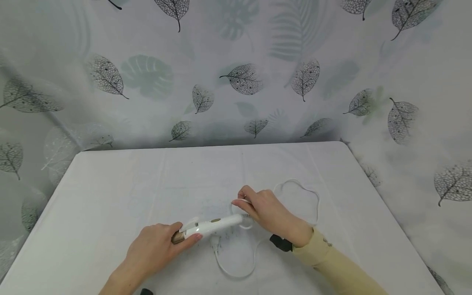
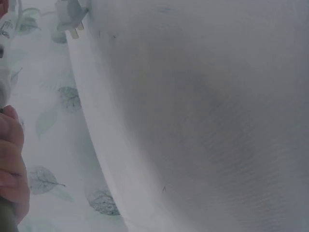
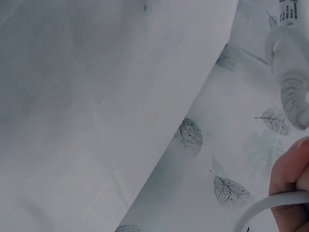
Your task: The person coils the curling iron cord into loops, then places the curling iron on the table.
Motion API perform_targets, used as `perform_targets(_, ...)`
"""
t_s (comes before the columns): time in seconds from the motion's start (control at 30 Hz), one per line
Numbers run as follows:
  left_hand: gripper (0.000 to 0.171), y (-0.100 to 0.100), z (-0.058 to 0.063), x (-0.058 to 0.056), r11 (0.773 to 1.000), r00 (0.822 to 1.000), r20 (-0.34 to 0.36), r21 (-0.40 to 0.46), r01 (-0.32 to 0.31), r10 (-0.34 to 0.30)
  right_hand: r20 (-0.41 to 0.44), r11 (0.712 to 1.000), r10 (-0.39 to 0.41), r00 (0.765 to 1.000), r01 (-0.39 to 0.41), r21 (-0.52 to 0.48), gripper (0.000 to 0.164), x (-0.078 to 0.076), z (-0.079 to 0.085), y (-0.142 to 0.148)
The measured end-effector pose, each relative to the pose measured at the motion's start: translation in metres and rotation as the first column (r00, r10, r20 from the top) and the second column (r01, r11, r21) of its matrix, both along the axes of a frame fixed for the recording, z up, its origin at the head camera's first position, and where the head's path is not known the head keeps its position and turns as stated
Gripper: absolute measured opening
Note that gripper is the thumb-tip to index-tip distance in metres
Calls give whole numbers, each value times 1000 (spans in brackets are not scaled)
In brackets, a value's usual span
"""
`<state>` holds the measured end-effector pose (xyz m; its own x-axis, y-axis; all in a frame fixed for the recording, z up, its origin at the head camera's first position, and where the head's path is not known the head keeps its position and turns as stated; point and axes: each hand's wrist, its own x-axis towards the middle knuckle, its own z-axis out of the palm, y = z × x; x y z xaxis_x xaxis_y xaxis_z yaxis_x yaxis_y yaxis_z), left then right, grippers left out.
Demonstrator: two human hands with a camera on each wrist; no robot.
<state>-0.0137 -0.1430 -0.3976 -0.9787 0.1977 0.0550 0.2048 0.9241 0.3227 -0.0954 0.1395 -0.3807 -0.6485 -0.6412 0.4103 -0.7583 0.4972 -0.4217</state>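
Note:
A white curling iron (image 1: 221, 223) with a brownish-gold barrel (image 1: 178, 237) is held above the white table. My left hand (image 1: 153, 250) grips it around the barrel end, thumb along the body. At the opposite end, my right hand (image 1: 271, 211) pinches the white cord (image 1: 318, 200) between thumb and fingers, close to the handle's ribbed strain relief (image 3: 293, 99). A loop of cord passes around that handle end in the right wrist view. The two-pin plug (image 2: 70, 14) hangs near the iron's underside, and part of the cord is hidden behind my right hand.
The white-covered table (image 1: 110, 196) spreads around both hands, with its far edge against a leaf-printed curtain (image 1: 236, 82). A slack bend of cord lies toward the near side. A black strap piece (image 1: 281, 243) shows at my right wrist.

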Motion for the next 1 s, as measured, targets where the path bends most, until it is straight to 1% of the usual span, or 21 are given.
perform_targets(0.2,57,2,2,-4,999,997,60,7,-51,51,-3,999,-6,1000,6,-44,12,5,1,-4)
perform_targets(0.3,57,3,4,-6,997,994,79,14,-81,79,0,998,-10,1000,10,-60,12,8,1,-5)
perform_targets(0.43,58,2,6,-8,993,989,88,9,-116,115,36,996,-12,999,15,-84,9,12,-2,-6)
perform_targets(0.6,58,0,9,-10,990,987,88,6,-138,137,102,994,-12,995,23,-105,8,17,-4,-5)
perform_targets(0.8,56,-4,10,-14,993,993,15,7,-116,116,181,990,36,983,-10,-144,8,21,-5,-3)
perform_targets(1.0,55,-9,7,-18,996,992,-91,17,-88,89,303,990,44,952,0,-144,6,23,-6,0)
